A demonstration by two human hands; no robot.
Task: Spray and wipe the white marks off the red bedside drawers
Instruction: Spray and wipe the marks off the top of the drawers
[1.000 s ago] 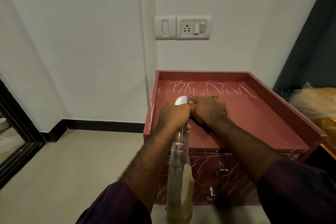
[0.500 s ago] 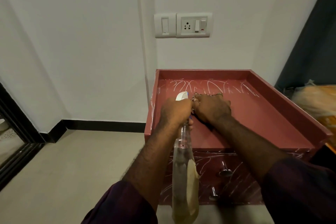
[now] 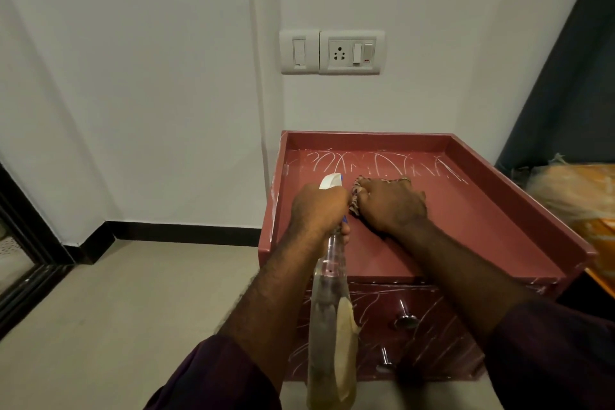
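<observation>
Red drawers (image 3: 472, 230) sit against the wall, with white marks (image 3: 376, 163) along the back of the top and on the fronts. Your left hand (image 3: 317, 210) has its fingers wrapped round the bottle (image 3: 329, 319) neck. Right hand (image 3: 392, 206) fingers curl over the cloth (image 3: 355, 192), pressing it on the top.
</observation>
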